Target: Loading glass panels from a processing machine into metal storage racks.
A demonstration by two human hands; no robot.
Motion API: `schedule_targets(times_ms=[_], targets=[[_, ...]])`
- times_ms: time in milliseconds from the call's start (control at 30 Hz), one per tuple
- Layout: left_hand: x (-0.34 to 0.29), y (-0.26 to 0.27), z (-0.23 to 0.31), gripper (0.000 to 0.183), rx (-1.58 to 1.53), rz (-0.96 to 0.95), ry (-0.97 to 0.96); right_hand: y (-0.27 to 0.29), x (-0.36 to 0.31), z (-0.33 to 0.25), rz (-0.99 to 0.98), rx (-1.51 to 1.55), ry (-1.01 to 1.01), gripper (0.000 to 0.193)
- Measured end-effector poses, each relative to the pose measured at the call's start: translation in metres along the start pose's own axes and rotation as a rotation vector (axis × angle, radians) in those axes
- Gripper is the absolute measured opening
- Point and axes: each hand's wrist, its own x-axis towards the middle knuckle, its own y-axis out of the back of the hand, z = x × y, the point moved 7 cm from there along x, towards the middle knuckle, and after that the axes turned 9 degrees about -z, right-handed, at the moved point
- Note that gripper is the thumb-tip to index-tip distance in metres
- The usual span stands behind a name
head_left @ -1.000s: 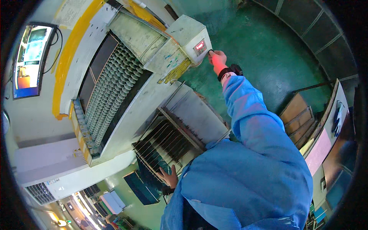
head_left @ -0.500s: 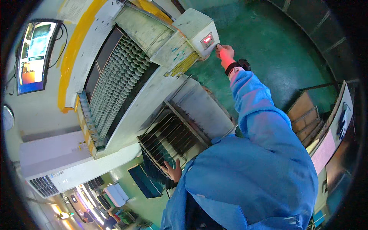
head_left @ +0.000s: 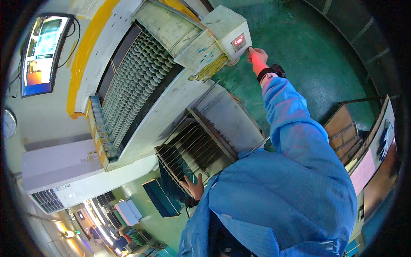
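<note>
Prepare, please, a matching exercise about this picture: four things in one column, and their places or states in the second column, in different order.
Column one
1. Right hand
2. Left hand
3. Screen
4. Disc rollers

Column two
A. Lit, at the upper left of the picture
B. By the near end of the wire rack
C. Grey-green, set in rows
D. By the control box with the red display

Right pairs: 1-D, 2-B, 3-A, 4-C
</note>
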Motion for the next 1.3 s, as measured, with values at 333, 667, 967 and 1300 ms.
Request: schedule_targets(times_ms=[333,667,967,1300], targets=[[-0.001,0.002,0.007,0.099,0.022,-0.021,-0.022,0.002,0.003,0.0,0.04,-0.011,-0.01,0.023],[0.0,0.001,0.005,0.098,0.039,-0.02,0.006,0.002,0.004,0.001,0.011,0.001,-0.017,0.024],[0.002,0.0,0.003,0.099,0.025,-0.016,0.0,0.002,0.005,0.0,-0.013,-0.016,-0.007,0.023],[-0.002,0.001,0.009,0.1,-0.019,-0.016,-0.005,0.003,0.005,0.001,-0.018,-0.015,0.008,0.021]])
